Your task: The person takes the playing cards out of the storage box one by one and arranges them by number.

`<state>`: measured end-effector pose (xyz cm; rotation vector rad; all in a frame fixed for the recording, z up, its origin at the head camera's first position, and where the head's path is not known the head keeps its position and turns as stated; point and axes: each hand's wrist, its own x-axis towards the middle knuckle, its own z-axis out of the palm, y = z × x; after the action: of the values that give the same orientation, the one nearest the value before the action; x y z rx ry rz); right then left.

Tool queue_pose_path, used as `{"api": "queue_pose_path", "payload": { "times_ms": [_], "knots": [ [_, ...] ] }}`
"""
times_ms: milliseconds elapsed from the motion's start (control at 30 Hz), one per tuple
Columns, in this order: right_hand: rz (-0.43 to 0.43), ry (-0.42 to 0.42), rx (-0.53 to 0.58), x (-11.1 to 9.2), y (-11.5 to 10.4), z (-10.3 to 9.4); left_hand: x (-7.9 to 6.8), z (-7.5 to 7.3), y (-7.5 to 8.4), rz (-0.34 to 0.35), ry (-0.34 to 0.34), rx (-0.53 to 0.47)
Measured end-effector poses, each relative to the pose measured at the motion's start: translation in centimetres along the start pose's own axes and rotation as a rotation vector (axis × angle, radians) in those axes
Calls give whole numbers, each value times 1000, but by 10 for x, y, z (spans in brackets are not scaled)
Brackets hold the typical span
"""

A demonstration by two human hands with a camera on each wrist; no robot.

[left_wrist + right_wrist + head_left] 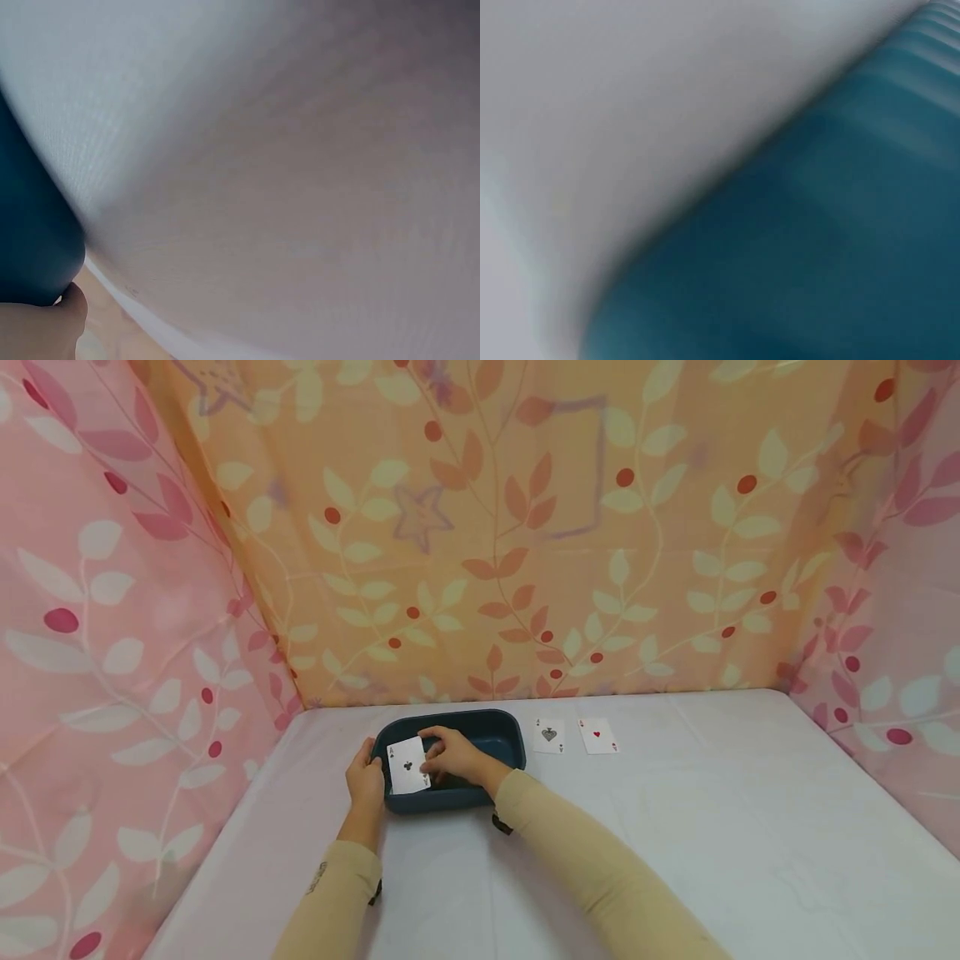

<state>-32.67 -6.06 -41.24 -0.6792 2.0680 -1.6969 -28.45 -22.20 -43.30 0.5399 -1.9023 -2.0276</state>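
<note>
A dark blue rectangular plastic bin (pixel 452 800) stands toward the back left of the table. My left hand (pixel 365 783) grips its left end, thumb at the rim; in the left wrist view part of that hand (pixel 41 326) lies against the blue wall (pixel 34 225). My right hand (pixel 459 755) reaches over the bin and pinches an ace of clubs playing card (pixel 406 766) by its right side. The card is face up and slightly tilted above the bin's left part. In the right wrist view the bin's ribbed wall (pixel 817 247) fills the lower right; the hand is out of sight there.
Right of the bin, an ace of spades (pixel 549 736) and an ace of hearts (pixel 597 737) lie face up on the white-covered table (pixel 675 793). Patterned cloth (pixel 525 527) hangs at the back and both sides.
</note>
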Motion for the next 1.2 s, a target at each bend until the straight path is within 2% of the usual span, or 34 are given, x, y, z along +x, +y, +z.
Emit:
{"api": "queue_pose_path", "payload": {
  "times_ms": [167, 400, 700, 1200],
  "knots": [
    [-2, 35, 12, 1, 4, -9, 1, 0, 1, -9, 2, -15],
    [26, 99, 13, -12, -3, -25, 1, 1, 3, -23, 0, 2],
    [9, 106, -57, -24, -1, -47, 1, 1, 3, -29, 12, 8],
    [25, 146, -13, -37, -1, -63, -3, 0, 4, -28, 1, 22]
  ]
}}
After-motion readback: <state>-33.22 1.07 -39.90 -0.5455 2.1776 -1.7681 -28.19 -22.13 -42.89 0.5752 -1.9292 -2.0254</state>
